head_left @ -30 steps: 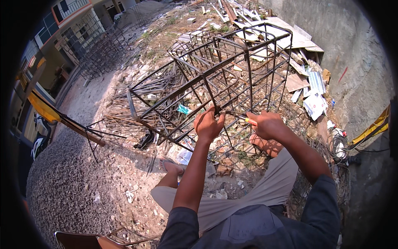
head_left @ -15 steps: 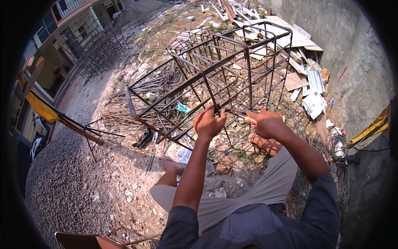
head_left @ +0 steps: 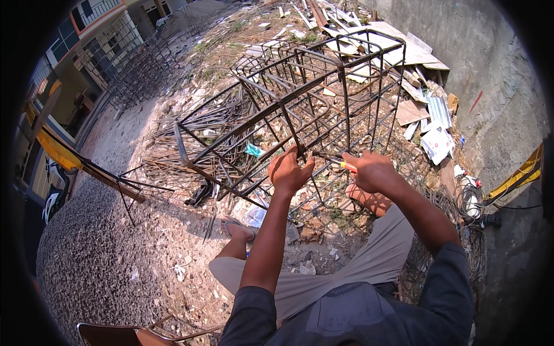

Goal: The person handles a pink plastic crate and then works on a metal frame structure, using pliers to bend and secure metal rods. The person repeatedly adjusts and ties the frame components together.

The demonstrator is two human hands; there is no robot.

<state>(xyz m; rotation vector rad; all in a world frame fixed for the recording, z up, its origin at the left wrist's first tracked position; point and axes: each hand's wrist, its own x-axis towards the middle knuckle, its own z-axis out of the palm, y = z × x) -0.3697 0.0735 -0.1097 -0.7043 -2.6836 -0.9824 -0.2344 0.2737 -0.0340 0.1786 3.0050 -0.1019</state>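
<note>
A rebar cage (head_left: 254, 122) of dark steel bars and bent stirrups stands in front of me. My left hand (head_left: 289, 172) is closed around one of its bars, where a stirrup crosses, with the fingertips partly hidden. My right hand (head_left: 371, 173) grips the handle of what looks like pincers (head_left: 349, 166), with orange and yellow on the grip. Their dark metal end points left toward my left thumb, close to the same joint. Whether the jaws hold a tie wire is too small to tell.
A heap of bent steel rods (head_left: 193, 141) lies left of the cage. Boards and scrap (head_left: 412, 55) are piled by the concrete wall (head_left: 490, 86). Grey gravel (head_left: 92, 254) spreads at lower left. Tangled wire (head_left: 470, 230) lies at right. A brown chair-like edge (head_left: 115, 333) shows at the bottom.
</note>
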